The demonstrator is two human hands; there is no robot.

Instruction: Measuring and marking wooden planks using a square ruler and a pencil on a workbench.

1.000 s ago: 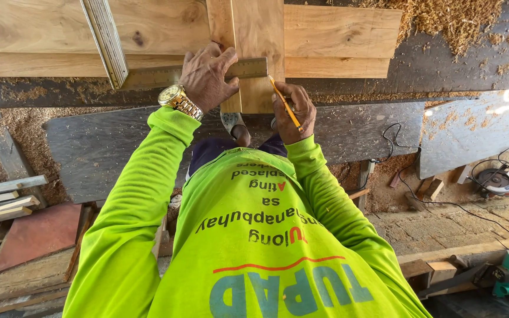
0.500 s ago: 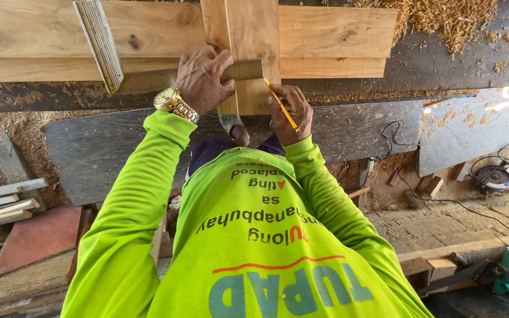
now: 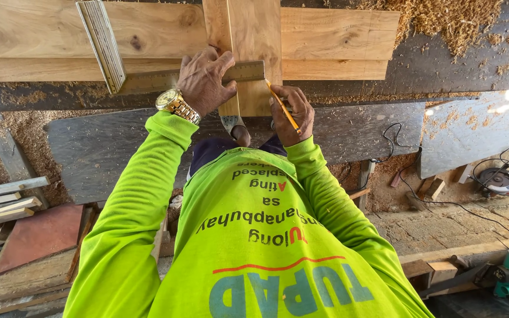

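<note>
This is a carpentry workshop. Planks (image 3: 337,35) lie on a dark bench (image 3: 384,126), with sawdust (image 3: 455,20) around. A circular saw (image 3: 500,179) sits on the floor.

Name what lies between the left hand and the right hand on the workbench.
In the head view, the upright plank lies between left hand and right hand, the metal square crossing it.
</note>
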